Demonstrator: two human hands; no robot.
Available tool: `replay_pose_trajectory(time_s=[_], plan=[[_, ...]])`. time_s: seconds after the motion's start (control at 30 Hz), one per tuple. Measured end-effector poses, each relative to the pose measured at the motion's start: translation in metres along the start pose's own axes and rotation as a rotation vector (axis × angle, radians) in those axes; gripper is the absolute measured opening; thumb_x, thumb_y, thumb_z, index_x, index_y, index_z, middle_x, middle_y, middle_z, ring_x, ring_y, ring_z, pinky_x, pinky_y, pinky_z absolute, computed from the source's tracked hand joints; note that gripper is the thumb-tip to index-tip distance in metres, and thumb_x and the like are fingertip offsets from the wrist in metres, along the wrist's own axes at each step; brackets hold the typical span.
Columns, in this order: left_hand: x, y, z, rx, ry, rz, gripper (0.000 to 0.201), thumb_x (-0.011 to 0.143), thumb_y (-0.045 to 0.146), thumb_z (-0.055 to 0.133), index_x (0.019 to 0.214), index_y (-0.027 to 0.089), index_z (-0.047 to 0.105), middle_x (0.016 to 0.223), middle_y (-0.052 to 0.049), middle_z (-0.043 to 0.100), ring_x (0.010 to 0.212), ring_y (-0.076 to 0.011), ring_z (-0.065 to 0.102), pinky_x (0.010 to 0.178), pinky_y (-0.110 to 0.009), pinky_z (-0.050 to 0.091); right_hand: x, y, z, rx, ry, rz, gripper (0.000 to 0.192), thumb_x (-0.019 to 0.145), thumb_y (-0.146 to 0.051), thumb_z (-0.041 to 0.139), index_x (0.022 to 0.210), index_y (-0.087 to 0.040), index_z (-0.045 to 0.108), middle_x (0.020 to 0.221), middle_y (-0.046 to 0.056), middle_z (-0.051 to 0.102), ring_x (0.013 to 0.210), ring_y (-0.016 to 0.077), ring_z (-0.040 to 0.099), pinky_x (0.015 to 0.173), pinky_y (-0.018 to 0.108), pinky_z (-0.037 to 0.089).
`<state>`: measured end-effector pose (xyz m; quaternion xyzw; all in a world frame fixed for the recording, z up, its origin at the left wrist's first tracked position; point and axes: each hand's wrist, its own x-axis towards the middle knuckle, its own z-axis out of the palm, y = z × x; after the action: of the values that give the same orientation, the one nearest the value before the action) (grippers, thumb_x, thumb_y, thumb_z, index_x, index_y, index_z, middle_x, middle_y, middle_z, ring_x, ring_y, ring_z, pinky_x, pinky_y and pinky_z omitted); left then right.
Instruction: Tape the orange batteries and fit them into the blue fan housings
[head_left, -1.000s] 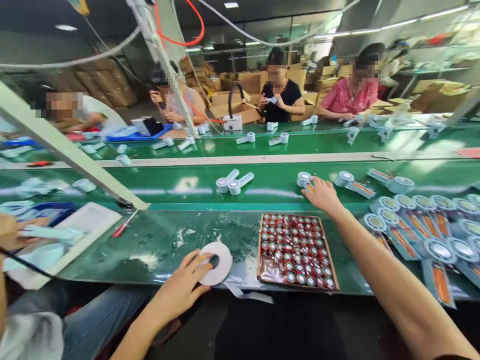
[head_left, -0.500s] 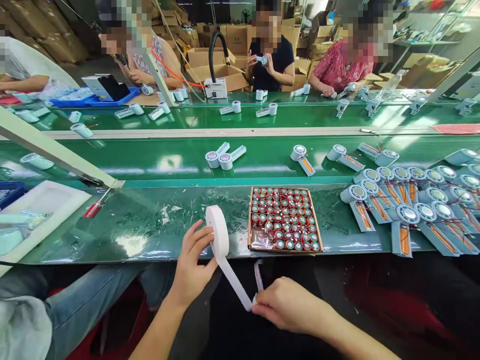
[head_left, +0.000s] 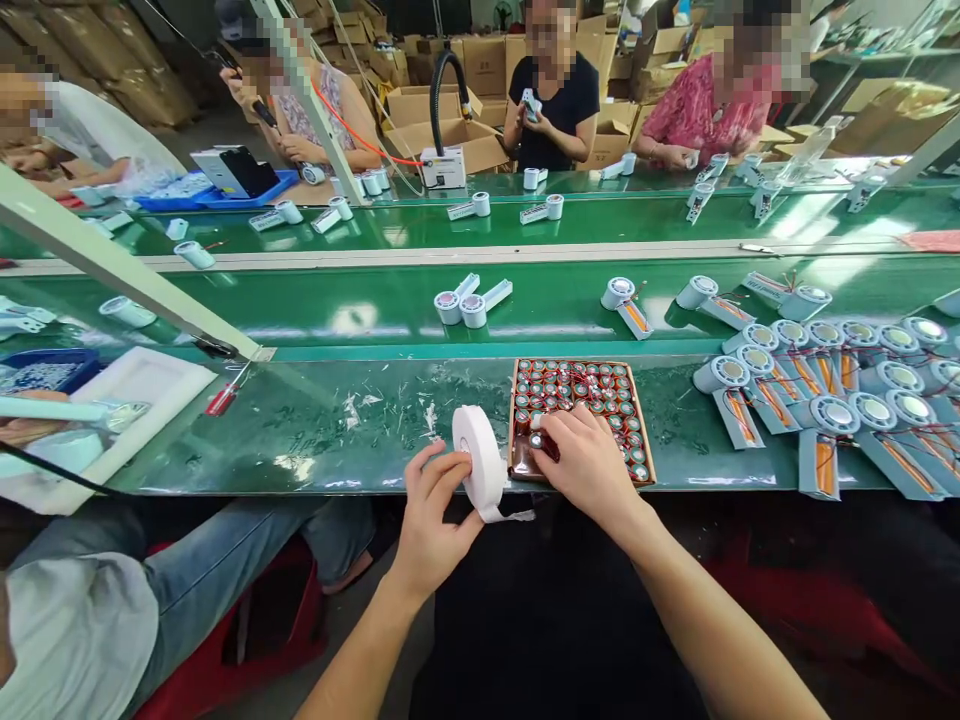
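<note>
Holding tape roll (head_left: 480, 452), left grip (head_left: 431, 510)

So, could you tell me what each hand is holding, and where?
Left hand grips the white tape roll by its rim; right hand pinches a small cell, grip point hidden.

Green assembly line with fan parts and seated workers

Two white handheld fan housings (head_left: 472, 300) lie side by side at the frame's centre on the green conveyor belt (head_left: 360, 310), and a crowd of open fan shells with orange parts (head_left: 832, 395) fills the right edge. A red-handled screwdriver (head_left: 223, 398) lies left of centre beside a white tray (head_left: 142, 385). Across the top, seated workers face cardboard boxes (head_left: 442, 110), with a blue tray (head_left: 217, 190) at upper left.
</note>
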<state>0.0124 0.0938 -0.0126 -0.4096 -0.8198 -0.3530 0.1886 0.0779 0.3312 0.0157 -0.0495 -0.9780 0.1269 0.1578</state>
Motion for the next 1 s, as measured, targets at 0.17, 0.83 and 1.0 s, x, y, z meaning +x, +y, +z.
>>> replay_pose_trajectory(time_s=[0.17,0.83,1.0], plan=[[0.002,0.008,0.000,0.074,-0.003,0.040,0.031,0.085,0.015,0.073,0.114,0.023,0.063,0.113,-0.008,0.068,0.128,-0.0312,0.052,0.105,-0.056,0.052,-0.013,0.014,-0.009,0.796,0.240,0.071,0.025,0.093,-0.026,0.071,0.116,-0.024,0.062,0.106,0.005,0.066,0.101,0.0250,0.062,0.093,0.041,0.049],[0.019,0.040,-0.005,0.376,-0.277,0.445,0.050,0.087,0.015,0.072,0.134,0.031,0.066,0.120,-0.003,0.074,0.116,-0.0264,0.059,0.106,-0.045,0.054,-0.058,0.028,-0.025,1.053,0.202,0.511,0.025,0.088,-0.042,0.081,0.101,-0.021,0.080,0.089,0.002,0.077,0.079,0.0216,0.072,0.073,0.030,0.060],[0.017,0.072,0.018,0.316,-0.043,0.317,0.043,0.085,0.030,0.081,0.125,0.022,0.068,0.096,-0.007,0.072,0.088,-0.0238,0.055,0.096,-0.047,0.050,-0.065,-0.009,0.008,1.523,0.779,0.729,0.044,0.088,-0.050,0.080,0.120,-0.024,0.066,0.114,0.009,0.076,0.104,0.0276,0.074,0.095,0.046,0.062]])
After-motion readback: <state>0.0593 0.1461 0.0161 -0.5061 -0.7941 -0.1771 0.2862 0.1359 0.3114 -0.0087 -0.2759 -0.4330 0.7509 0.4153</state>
